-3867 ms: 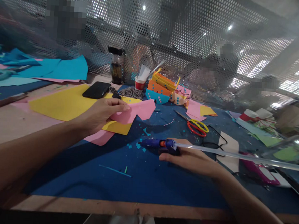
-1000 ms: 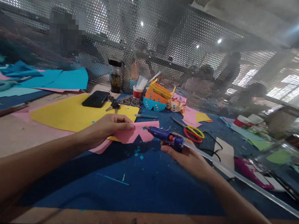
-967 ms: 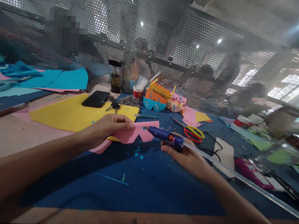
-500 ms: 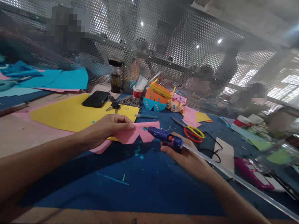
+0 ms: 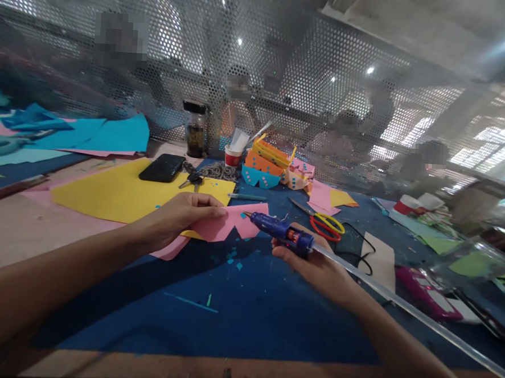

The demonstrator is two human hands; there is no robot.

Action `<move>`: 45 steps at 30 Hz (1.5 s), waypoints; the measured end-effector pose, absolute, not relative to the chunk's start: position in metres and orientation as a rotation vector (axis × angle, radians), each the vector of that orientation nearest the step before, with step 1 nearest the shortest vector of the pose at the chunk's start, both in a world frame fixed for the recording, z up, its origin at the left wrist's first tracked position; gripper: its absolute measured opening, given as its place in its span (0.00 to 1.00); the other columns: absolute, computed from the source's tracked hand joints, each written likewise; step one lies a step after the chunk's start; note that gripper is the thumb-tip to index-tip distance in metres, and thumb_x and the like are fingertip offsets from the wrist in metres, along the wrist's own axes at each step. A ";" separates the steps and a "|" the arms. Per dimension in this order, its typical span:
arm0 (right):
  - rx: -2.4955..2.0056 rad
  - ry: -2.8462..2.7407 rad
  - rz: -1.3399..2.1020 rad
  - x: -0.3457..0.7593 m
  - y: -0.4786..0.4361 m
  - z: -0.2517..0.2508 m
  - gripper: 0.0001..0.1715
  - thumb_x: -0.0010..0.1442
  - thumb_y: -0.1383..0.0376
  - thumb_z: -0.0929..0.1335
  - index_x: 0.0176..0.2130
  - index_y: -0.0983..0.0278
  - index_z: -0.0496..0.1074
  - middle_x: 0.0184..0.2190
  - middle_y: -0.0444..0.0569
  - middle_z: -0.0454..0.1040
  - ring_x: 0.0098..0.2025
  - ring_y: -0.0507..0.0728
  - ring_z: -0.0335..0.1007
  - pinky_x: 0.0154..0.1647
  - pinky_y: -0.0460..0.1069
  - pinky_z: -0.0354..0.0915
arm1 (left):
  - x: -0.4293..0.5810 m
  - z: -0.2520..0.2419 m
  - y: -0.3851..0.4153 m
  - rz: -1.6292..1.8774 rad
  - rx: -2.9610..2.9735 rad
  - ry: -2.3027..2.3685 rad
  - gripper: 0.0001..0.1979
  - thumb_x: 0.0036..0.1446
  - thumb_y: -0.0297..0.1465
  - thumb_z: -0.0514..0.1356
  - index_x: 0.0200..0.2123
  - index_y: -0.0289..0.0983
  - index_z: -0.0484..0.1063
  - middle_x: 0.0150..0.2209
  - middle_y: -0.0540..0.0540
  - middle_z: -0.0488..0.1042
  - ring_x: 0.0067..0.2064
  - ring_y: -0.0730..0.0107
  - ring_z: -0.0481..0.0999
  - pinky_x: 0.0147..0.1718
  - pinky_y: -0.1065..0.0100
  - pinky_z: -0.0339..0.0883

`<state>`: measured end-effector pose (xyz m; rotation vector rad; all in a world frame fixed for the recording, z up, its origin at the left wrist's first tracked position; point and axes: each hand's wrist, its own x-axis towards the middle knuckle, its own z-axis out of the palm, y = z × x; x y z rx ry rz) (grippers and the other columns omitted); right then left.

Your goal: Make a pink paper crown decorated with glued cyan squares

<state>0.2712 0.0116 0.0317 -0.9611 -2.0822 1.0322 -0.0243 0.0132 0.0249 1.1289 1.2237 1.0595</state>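
My left hand point(image 5: 193, 217) pinches the left end of a pink paper piece point(image 5: 216, 226) with a notched lower edge, held above the blue table mat point(image 5: 270, 315). In my right hand point(image 5: 311, 267) is a blue glue gun point(image 5: 279, 229), with a long clear glue stick point(image 5: 399, 300) running out of its back. Its nozzle points left and is at the pink paper's face, beside a small blue paper bit; whether it touches I cannot tell. Several tiny blue paper squares point(image 5: 231, 260) lie on the mat below. Another pink sheet point(image 5: 171, 248) lies under my left hand.
Scissors point(image 5: 327, 223) with red and yellow handles lie behind my right hand. Yellow paper point(image 5: 106, 194) carries a black phone point(image 5: 162, 167) and keys point(image 5: 193, 178). Folded coloured paper pieces point(image 5: 264, 167), a paper cup point(image 5: 233, 155) and a jar point(image 5: 195, 129) stand near the perforated metal screen point(image 5: 282, 54).
The glue gun and my right hand have shifted very slightly to the right. My left hand still holds the pink paper in nearly the same place.
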 end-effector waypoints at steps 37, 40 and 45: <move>-1.025 -2.125 0.986 0.271 0.011 0.030 0.17 0.63 0.52 0.70 0.43 0.62 0.72 0.34 0.46 0.73 0.31 0.52 0.65 0.29 0.47 0.61 | -0.034 0.027 0.019 1.144 1.189 1.263 0.14 0.45 0.40 0.74 0.30 0.37 0.79 0.29 0.49 0.77 0.29 0.74 0.73 0.27 0.76 0.66; -1.033 -2.132 0.912 0.270 0.010 0.029 0.18 0.63 0.51 0.70 0.41 0.63 0.72 0.34 0.47 0.73 0.31 0.53 0.66 0.29 0.48 0.61 | -0.035 0.028 0.020 1.142 1.202 1.277 0.15 0.44 0.40 0.74 0.30 0.38 0.78 0.29 0.49 0.77 0.28 0.73 0.74 0.27 0.74 0.66; -1.032 -2.156 0.879 0.270 0.009 0.030 0.17 0.63 0.51 0.69 0.37 0.63 0.71 0.31 0.45 0.71 0.31 0.53 0.64 0.30 0.47 0.59 | -0.033 0.029 0.018 1.149 1.212 1.286 0.13 0.46 0.39 0.73 0.31 0.37 0.78 0.29 0.49 0.78 0.29 0.74 0.74 0.28 0.75 0.65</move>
